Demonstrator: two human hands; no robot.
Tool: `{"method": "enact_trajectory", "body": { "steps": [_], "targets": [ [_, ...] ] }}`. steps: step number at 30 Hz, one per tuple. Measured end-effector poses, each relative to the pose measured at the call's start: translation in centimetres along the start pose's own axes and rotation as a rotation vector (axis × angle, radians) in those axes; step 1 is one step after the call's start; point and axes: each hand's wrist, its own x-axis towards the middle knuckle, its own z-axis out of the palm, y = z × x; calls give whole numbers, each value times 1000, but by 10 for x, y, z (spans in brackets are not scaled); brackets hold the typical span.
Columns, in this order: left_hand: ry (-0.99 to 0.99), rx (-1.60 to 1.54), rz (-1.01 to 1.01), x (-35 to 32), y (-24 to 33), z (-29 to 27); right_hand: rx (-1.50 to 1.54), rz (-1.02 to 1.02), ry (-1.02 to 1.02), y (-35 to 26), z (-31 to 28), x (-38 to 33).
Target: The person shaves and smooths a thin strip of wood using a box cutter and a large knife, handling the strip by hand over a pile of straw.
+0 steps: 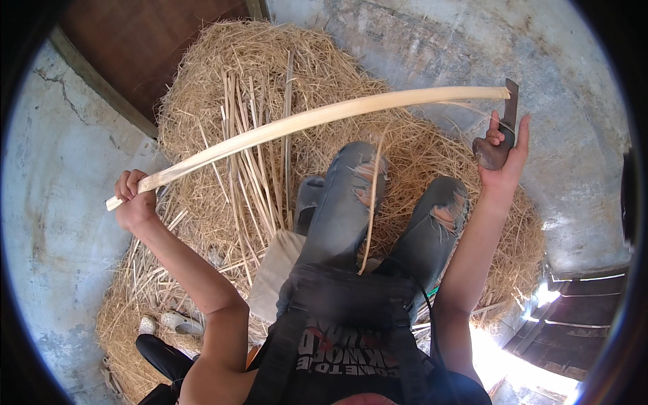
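Observation:
A long, pale bamboo strip (324, 116) bows across the view in front of me, its right end higher than its left. My left hand (137, 202) is closed around the strip near its left end, with a short stub sticking out past the fist. In my right hand (507, 165) is a knife (511, 101) with a dark, broad blade and a rounded brown handle. Its blade stands upright against the strip's right end. Two right-hand fingers curl over the knife while another points up. A thin sliver hangs by that end, running toward the fingers.
A narrow strip (373, 202) lies over my lap. Several split strips (253, 162) rest on a heap of straw (202, 101) ahead. Worn pale walls (567, 148) curve around the straw. Light-coloured clogs (181, 322) are at the lower left, and a slatted dark panel (580, 324) stands at the right.

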Motion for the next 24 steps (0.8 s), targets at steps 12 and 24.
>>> {"method": "enact_trajectory", "body": {
  "steps": [12,24],
  "targets": [
    [29,-7,6,-13,-9,1,-102,-77,18,28,24,9],
    [-139,31,-8,21,42,23,-184,-91,3,11,-18,21]
  ]
}}
